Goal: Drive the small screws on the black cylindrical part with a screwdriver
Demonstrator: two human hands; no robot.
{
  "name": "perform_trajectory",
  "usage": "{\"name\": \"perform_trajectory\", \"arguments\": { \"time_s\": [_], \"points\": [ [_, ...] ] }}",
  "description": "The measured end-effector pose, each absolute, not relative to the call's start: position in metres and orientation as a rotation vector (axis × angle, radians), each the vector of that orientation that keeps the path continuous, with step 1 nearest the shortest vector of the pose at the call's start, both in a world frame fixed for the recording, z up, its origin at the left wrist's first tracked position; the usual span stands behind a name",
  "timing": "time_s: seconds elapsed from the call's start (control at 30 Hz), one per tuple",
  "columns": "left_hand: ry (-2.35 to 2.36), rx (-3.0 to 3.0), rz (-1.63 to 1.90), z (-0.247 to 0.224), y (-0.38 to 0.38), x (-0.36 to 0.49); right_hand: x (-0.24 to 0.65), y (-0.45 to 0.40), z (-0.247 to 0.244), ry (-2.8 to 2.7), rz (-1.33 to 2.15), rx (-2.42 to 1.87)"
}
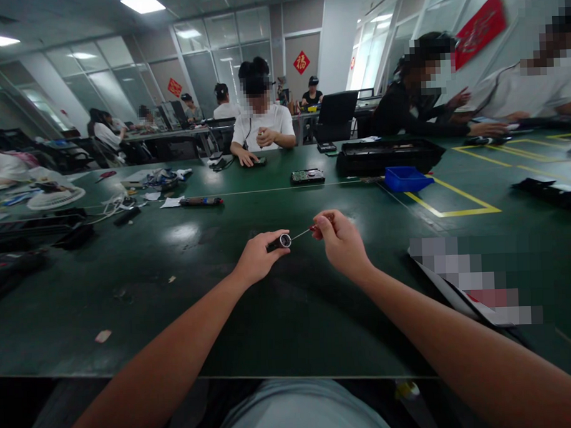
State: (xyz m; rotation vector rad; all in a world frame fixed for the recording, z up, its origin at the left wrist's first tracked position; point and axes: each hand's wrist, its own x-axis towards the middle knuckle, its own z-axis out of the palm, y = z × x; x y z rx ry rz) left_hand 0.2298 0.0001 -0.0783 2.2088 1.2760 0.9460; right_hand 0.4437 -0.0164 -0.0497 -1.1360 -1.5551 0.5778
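Observation:
My left hand (259, 258) is closed around a small black cylinder that looks like a flashlight (284, 241); its round, silver-rimmed end faces right, toward my other hand. Between the fingers of my right hand (340, 240) is the red handle of a screwdriver (301, 234). Its thin metal shaft points left, and the tip is at the rim of the flashlight's end; whether it touches or goes inside I cannot tell. Both hands are over the middle of the green table (280, 326). The rest of the flashlight's body is hidden by my left fingers.
Ahead lie a circuit board device (307, 176), a blue bin (408, 179) and a long black housing (389, 156). A pen-like tool (201, 202) and cables are at left. At right is a flat packet (461, 289). A person (262, 127) sits opposite, hands on the table.

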Motion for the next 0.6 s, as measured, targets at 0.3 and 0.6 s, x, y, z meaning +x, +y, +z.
{"name": "perform_trajectory", "arguments": {
  "time_s": [0.3, 0.6],
  "points": [
    [1.263, 2.174, 0.995, -0.0816, 0.0027, 0.2301, 0.4415, -0.0201, -0.0542, -1.663, 0.417, -1.089],
    [1.274, 2.140, 0.945, -0.0806, 0.0008, 0.2301, 0.4414, -0.0225, -0.0530, -1.604, 0.448, -1.100]
  ]
}}
